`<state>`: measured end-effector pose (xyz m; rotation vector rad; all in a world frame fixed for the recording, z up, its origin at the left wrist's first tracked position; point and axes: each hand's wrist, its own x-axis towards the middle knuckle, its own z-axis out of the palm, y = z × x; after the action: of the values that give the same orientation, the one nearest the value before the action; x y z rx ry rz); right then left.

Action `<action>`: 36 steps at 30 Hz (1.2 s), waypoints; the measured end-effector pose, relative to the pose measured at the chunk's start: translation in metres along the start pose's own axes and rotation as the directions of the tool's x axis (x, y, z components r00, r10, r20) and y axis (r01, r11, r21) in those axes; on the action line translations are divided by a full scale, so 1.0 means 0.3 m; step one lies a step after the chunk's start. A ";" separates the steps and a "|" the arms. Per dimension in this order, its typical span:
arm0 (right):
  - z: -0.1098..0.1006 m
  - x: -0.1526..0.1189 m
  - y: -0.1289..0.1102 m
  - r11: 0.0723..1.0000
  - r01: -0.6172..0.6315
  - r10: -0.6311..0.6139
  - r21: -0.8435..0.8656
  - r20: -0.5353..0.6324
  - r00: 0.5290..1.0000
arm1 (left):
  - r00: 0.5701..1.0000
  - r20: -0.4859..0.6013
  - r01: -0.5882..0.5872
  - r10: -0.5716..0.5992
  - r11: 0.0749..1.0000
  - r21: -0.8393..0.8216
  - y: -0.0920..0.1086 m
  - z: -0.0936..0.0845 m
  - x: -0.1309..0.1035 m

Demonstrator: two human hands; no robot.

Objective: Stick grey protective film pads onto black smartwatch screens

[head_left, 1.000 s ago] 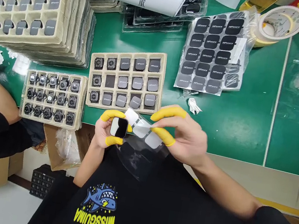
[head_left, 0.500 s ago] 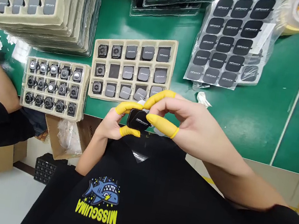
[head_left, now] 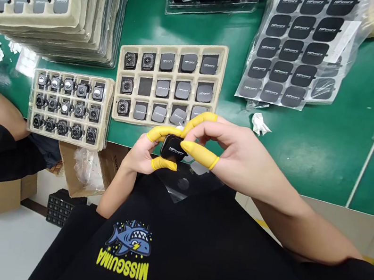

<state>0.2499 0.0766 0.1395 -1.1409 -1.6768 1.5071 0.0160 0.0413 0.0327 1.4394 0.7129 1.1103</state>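
Pinching one small black watch body (head_left: 172,150) between them, the left hand (head_left: 144,152) and right hand (head_left: 238,155) meet just over the near edge of the green table (head_left: 315,147); both are clamped on it. Four yellow finger cots show, two on each. White lettering on its face is too small to read. Behind lie two pulp trays: one (head_left: 169,84) of fifteen cells, one (head_left: 69,106) holding fifteen watch bodies. "MISSGUIMA" is printed on the black shirt (head_left: 122,268).

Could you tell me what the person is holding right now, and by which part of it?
A small black watch body, gripped between both hands: the left hand pinches its left edge, while the right hand presses thumb and forefinger on its film-covered face.
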 end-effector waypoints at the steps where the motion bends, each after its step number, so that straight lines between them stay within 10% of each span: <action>1: -0.001 0.002 0.000 1.000 -0.005 0.005 -0.003 0.003 1.000 | 1.000 -0.002 0.009 -0.008 1.000 0.006 -0.002 0.000 -0.002; 36: 0.014 0.005 0.012 0.999 0.036 -0.036 -0.016 -0.013 0.999 | 0.999 -0.008 0.043 -0.043 0.999 0.016 -0.004 0.003 -0.008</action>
<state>0.2464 0.0759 0.1351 -1.1203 -1.6937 1.4634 0.0162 0.0390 0.0311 1.4275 0.7564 1.0797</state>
